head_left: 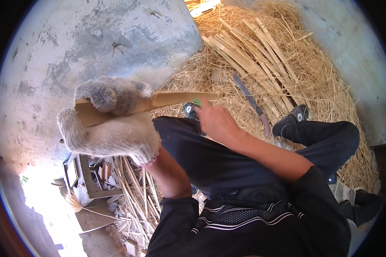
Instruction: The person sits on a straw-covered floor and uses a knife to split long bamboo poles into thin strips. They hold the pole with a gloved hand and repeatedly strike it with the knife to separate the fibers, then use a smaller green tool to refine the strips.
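My left hand [111, 135], in a thick grey knitted glove, is wrapped round a split piece of bamboo [171, 100]. The piece lies nearly level, its wide end inside the glove and its narrow end pointing right. My bare right hand [218, 122] is closed near the narrow end, just below it. A small green thing [197, 102] shows at its fingers; the rest of it is hidden, so its kind cannot be told. On the straw beyond my right hand lies a long knife [248, 95] with a dark blade and a brown handle.
Split bamboo strips [261, 60] lie in a bundle on a heap of straw-like shavings [321, 81]. A weathered wall [128, 38] rises at the far left. Near my left elbow stand a dark-framed box [90, 180] of scraps and several thin sticks [135, 192]. My bent legs [218, 162] frame the work.
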